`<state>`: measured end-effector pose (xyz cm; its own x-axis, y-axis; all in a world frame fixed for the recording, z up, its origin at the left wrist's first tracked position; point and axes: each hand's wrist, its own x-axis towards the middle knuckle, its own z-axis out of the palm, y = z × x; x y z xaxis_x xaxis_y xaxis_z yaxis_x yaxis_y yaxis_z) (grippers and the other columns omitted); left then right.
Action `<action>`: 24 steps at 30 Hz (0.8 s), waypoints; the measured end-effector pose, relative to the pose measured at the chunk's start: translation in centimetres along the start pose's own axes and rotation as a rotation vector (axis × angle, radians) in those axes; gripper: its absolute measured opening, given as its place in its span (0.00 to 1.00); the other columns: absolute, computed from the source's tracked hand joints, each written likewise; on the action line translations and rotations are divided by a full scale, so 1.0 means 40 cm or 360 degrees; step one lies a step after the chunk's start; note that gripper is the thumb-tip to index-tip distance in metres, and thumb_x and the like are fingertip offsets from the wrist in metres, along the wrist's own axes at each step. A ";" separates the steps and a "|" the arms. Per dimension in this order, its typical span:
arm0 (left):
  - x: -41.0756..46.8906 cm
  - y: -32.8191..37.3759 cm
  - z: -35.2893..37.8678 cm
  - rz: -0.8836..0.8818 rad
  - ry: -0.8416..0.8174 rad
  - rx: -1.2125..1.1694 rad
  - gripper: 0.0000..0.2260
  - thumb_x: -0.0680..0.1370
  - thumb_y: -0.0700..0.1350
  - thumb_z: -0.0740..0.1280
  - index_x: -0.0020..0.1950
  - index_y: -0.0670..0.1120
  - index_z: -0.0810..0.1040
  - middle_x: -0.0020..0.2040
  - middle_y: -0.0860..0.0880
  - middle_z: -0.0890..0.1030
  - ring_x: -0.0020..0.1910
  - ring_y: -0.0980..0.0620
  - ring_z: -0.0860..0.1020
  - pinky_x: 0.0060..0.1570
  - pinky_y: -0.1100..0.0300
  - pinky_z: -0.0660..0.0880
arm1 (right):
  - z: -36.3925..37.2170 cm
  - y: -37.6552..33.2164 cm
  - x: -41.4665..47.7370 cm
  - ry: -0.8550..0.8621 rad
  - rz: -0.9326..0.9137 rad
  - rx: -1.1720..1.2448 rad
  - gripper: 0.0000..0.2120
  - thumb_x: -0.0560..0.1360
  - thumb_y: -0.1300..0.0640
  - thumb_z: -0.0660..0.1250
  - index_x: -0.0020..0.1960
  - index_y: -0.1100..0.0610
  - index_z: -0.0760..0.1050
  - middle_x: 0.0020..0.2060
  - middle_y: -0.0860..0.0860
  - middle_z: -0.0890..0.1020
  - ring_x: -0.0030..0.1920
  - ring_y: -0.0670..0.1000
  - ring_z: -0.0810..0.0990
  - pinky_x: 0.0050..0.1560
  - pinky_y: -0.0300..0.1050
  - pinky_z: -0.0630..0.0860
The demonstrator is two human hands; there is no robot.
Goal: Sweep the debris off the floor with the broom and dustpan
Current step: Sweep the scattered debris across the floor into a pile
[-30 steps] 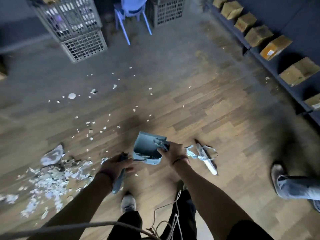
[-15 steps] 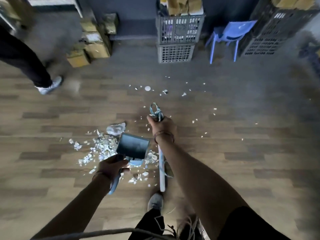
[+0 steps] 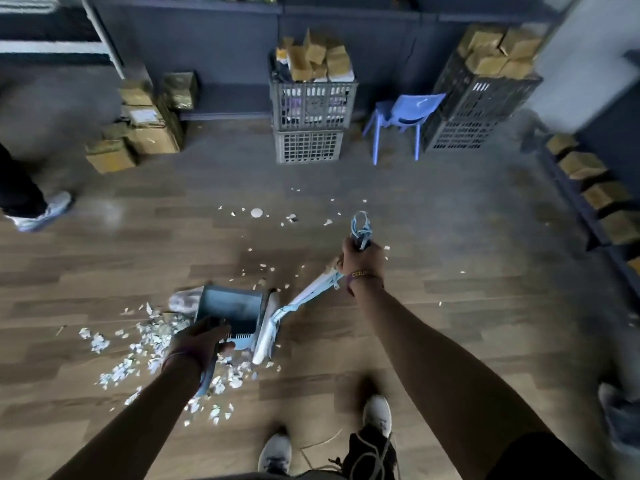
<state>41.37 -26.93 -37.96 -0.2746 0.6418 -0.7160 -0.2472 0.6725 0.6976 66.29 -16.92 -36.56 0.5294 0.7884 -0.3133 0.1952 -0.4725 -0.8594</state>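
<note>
The left hand (image 3: 201, 344) grips the dustpan (image 3: 230, 311) handle and the right hand (image 3: 362, 259) grips the broom (image 3: 311, 292) handle top, over a wood floor (image 3: 450, 220), the broom head against the pan's right side, debris (image 3: 149, 341) piled at its left.

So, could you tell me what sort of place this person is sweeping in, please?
Most likely a storeroom or small warehouse: cardboard boxes are piled at the left, stacked plastic crates hold more boxes, and a low shelf on the right carries a row of them.
</note>
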 end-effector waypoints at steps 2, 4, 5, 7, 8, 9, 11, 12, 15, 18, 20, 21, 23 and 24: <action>0.014 0.009 0.092 -0.0009 -0.0066 0.0019 0.09 0.75 0.27 0.62 0.54 0.33 0.75 0.43 0.43 0.77 0.22 0.54 0.79 0.20 0.67 0.74 | -0.070 0.030 0.091 0.0100 -0.0078 -0.0058 0.14 0.67 0.43 0.59 0.32 0.54 0.72 0.30 0.57 0.81 0.33 0.59 0.82 0.38 0.57 0.81; 0.017 0.016 0.203 -0.0019 -0.0123 0.0052 0.06 0.76 0.28 0.62 0.48 0.37 0.76 0.37 0.44 0.78 0.19 0.55 0.77 0.17 0.69 0.70 | -0.138 0.077 0.208 0.0157 -0.0096 -0.0089 0.14 0.66 0.44 0.59 0.33 0.53 0.72 0.32 0.58 0.82 0.36 0.61 0.82 0.39 0.59 0.81; 0.019 0.014 0.262 -0.0021 -0.0148 0.0070 0.07 0.76 0.29 0.62 0.45 0.39 0.76 0.33 0.45 0.80 0.19 0.54 0.78 0.16 0.69 0.68 | -0.179 0.079 0.252 0.0192 -0.0090 -0.0123 0.14 0.65 0.44 0.59 0.34 0.54 0.73 0.33 0.58 0.82 0.37 0.61 0.82 0.40 0.59 0.80; 0.023 0.008 0.389 -0.0014 -0.0177 0.0113 0.08 0.76 0.30 0.63 0.42 0.42 0.75 0.25 0.52 0.81 0.21 0.52 0.79 0.15 0.70 0.65 | -0.273 0.053 0.333 0.0240 -0.0053 -0.0106 0.15 0.63 0.43 0.57 0.34 0.54 0.74 0.33 0.59 0.82 0.38 0.61 0.82 0.41 0.59 0.81; 0.022 0.007 0.453 -0.0006 -0.0180 0.0130 0.09 0.76 0.31 0.63 0.41 0.43 0.75 0.23 0.53 0.80 0.23 0.50 0.79 0.15 0.71 0.64 | -0.322 0.040 0.379 0.0248 -0.0034 -0.0119 0.15 0.63 0.44 0.58 0.34 0.55 0.74 0.34 0.59 0.83 0.39 0.62 0.82 0.42 0.58 0.81; 0.022 0.003 0.515 -0.0007 -0.0181 0.0153 0.09 0.76 0.31 0.63 0.41 0.44 0.76 0.23 0.54 0.80 0.24 0.50 0.80 0.15 0.71 0.63 | -0.367 0.027 0.428 0.0255 -0.0025 -0.0161 0.15 0.64 0.46 0.59 0.35 0.56 0.76 0.35 0.59 0.83 0.40 0.62 0.82 0.44 0.57 0.81; 0.020 -0.002 0.636 -0.0017 -0.0190 0.0189 0.08 0.76 0.33 0.64 0.44 0.46 0.76 0.25 0.55 0.80 0.23 0.53 0.80 0.17 0.72 0.62 | -0.464 -0.017 0.524 0.0280 -0.0026 -0.0228 0.13 0.68 0.51 0.63 0.40 0.59 0.80 0.39 0.61 0.83 0.44 0.62 0.82 0.46 0.53 0.79; 0.016 -0.001 0.693 -0.0025 -0.0188 0.0187 0.08 0.76 0.33 0.65 0.46 0.46 0.76 0.26 0.55 0.81 0.22 0.54 0.80 0.18 0.72 0.63 | -0.514 -0.034 0.578 0.0298 -0.0041 -0.0259 0.12 0.70 0.53 0.64 0.42 0.60 0.81 0.41 0.61 0.83 0.46 0.62 0.82 0.47 0.52 0.78; 0.012 0.005 0.858 -0.0040 -0.0205 0.0177 0.08 0.76 0.34 0.65 0.49 0.46 0.77 0.29 0.54 0.82 0.23 0.54 0.80 0.20 0.69 0.66 | -0.648 -0.058 0.748 0.0347 -0.0108 -0.0358 0.11 0.70 0.56 0.65 0.45 0.62 0.81 0.43 0.63 0.83 0.48 0.63 0.81 0.47 0.52 0.77; 0.019 0.017 1.010 -0.0080 -0.0260 0.0201 0.09 0.76 0.35 0.66 0.54 0.44 0.77 0.37 0.51 0.82 0.25 0.54 0.81 0.30 0.61 0.67 | -0.761 -0.054 0.894 0.0348 -0.0136 -0.0457 0.12 0.70 0.54 0.65 0.46 0.62 0.80 0.42 0.62 0.83 0.48 0.62 0.81 0.46 0.51 0.76; 0.029 0.020 1.090 -0.0099 -0.0276 0.0212 0.10 0.76 0.36 0.66 0.56 0.43 0.77 0.37 0.51 0.82 0.26 0.54 0.82 0.32 0.59 0.66 | -0.818 -0.041 0.957 0.0332 -0.0153 -0.0561 0.13 0.71 0.55 0.66 0.49 0.62 0.81 0.45 0.63 0.83 0.51 0.63 0.81 0.47 0.50 0.75; 0.034 0.018 1.128 -0.0115 -0.0282 0.0220 0.10 0.76 0.36 0.66 0.57 0.42 0.77 0.38 0.50 0.81 0.27 0.54 0.82 0.32 0.59 0.66 | -0.844 -0.032 0.984 0.0321 -0.0149 -0.0598 0.13 0.72 0.55 0.66 0.51 0.62 0.81 0.47 0.63 0.83 0.52 0.63 0.80 0.48 0.49 0.75; 0.042 0.014 1.188 -0.0145 -0.0296 0.0213 0.12 0.76 0.36 0.66 0.59 0.42 0.77 0.41 0.50 0.81 0.27 0.54 0.82 0.32 0.59 0.66 | -0.881 -0.010 1.027 0.0310 -0.0147 -0.0653 0.14 0.72 0.56 0.66 0.54 0.60 0.80 0.50 0.62 0.82 0.54 0.63 0.79 0.50 0.49 0.75; 0.047 0.010 1.213 -0.0159 -0.0302 0.0215 0.13 0.75 0.35 0.67 0.59 0.42 0.77 0.42 0.50 0.81 0.27 0.54 0.82 0.32 0.59 0.67 | -0.898 0.006 1.049 0.0304 -0.0141 -0.0680 0.14 0.72 0.56 0.66 0.55 0.60 0.80 0.51 0.62 0.82 0.55 0.63 0.79 0.51 0.49 0.75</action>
<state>85.84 -7.58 -40.27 -0.0724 0.6191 -0.7820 -0.1346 0.7708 0.6227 118.22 1.92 -35.41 0.6298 0.7655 -0.1317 0.5475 -0.5578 -0.6238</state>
